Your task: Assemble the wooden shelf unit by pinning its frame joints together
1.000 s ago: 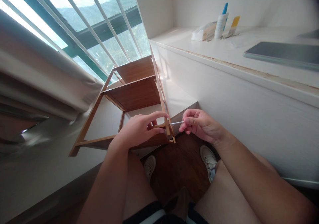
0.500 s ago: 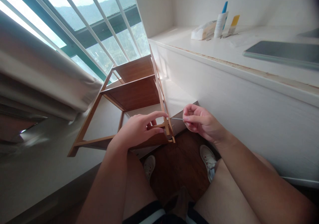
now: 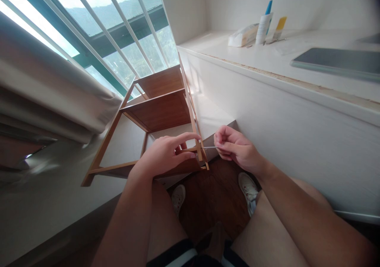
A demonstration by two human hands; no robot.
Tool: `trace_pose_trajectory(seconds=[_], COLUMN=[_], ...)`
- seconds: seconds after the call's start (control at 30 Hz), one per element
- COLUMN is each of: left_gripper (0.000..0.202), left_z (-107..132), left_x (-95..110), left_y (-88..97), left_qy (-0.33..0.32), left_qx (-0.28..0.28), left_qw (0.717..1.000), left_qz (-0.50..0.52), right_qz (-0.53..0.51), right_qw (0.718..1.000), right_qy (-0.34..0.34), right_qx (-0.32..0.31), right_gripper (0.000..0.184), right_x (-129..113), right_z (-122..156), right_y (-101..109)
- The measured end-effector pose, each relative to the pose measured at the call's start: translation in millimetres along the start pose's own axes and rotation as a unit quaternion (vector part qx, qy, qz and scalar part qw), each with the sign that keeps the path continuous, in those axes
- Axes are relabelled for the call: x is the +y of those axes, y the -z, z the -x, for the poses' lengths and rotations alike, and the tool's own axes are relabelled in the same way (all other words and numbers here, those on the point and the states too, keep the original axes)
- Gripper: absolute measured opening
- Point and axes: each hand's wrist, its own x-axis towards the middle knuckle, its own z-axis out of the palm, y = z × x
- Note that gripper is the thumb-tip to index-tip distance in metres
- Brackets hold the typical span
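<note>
A brown wooden shelf rack [image 3: 160,110] with several boards stands tilted in the view, its near end close to my knees. My left hand [image 3: 166,154] holds the rack's near right leg, the index finger stretched over the leg and the thumb below. Pinched in the fingertips of my right hand [image 3: 234,146] is a thin grey metal rod, which looks like an Allen key [image 3: 210,147]. Its tip meets the outer side of the leg near my left fingertips. The other end of the key is hidden inside my right fingers.
A white ledge [image 3: 219,49] on the right bears a white packet [image 3: 242,35], a white tube with a blue tip [image 3: 263,27], a yellow-capped item [image 3: 279,27], small metal pieces and a dark flat device [image 3: 341,63]. A curtain [image 3: 59,73] hangs left of the barred window [image 3: 118,29].
My right hand has shifted slightly left and down with the Allen key, whose tip now meets the leg a little lower. My left hand and the rack have stayed put.
</note>
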Motion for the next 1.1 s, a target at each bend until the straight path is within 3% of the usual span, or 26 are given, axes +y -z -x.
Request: trace_pose_trajectory(seconds=[0.77, 1.1], left_gripper=[0.041, 0.042], left_z=[1.1, 1.6], left_x=[-1.1, -0.5], left_y=[-0.8, -1.9], left_qy=[0.005, 0.000], left_qx=[-0.004, -0.001], left_qw=[1.000, 1.000], left_qz=[-0.002, -0.006], right_qz=[0.004, 0.014], right_qw=[0.999, 0.999], right_qy=[0.009, 0.039], right_qx=[-0.040, -0.023], right_gripper=[0.011, 0.013], right_x=[0.7, -0.7], right_z=[-6.1, -8.2], right_y=[5.4, 0.0])
